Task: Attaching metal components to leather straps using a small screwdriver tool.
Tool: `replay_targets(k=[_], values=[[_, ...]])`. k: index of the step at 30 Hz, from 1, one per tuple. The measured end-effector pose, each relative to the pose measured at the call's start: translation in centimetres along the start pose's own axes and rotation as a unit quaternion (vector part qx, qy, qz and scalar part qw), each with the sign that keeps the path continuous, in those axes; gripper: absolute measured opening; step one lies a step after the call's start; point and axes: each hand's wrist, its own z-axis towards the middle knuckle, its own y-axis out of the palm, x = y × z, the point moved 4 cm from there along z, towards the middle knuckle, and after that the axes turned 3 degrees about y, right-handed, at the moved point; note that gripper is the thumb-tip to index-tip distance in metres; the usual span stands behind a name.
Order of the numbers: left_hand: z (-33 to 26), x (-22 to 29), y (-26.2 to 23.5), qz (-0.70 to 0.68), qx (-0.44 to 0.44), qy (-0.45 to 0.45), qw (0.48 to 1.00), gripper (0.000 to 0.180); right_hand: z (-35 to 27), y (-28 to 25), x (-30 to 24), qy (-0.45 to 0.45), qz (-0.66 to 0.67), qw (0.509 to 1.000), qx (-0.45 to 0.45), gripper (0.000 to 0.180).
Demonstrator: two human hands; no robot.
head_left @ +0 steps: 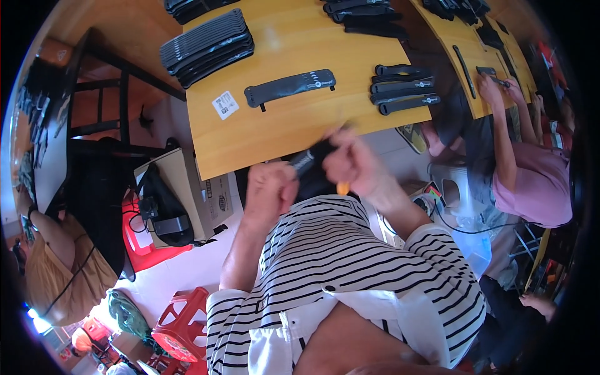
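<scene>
Just off the table's near edge, a black strap [306, 161] with pale print stretches between my two hands. My left hand [270, 187] is closed round its left end, knuckles up. At the other end my right hand [355, 164] is closed too, its fingers smeared by motion. A small orange piece [342, 188] shows under the right hand; its kind is unclear. Ahead of my hands, a flat black strap with slots [287, 89] lies across the table, two short dark tabs sticking out below it. Beside its left end is a white printed label [225, 105].
Black straps are piled at the table's far left [209, 47], with another group [405, 90] at its right edge and more [362, 12] farther back. A person in pink [531, 178] works at the right-hand table. A cardboard box [212, 200] and red stool [181, 325] stand left.
</scene>
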Motion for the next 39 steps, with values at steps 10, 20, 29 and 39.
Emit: replay_targets(k=[10,20,29,39], values=[[-7.2,1.2,-12.7,-0.37,0.112,0.007,0.922,0.047,-3.3,-11.1,-22.4,-0.284,0.284,0.911,-0.089,0.022],[-4.7,-3.0,-13.9,-0.138,0.31,0.037,0.94,0.033,-4.1,-0.8,-21.5,-0.352,-0.207,0.904,0.123,0.02],[-3.5,-9.3,-14.3,-0.047,0.332,-0.043,0.941,0.051,-4.1,3.3,-17.1,-0.424,-0.755,0.468,0.175,0.015],[2.6,-6.0,-1.7,-0.224,-0.061,-0.089,0.969,0.057,-2.2,3.8,-6.9,-0.446,-0.805,0.377,-0.107,0.024]])
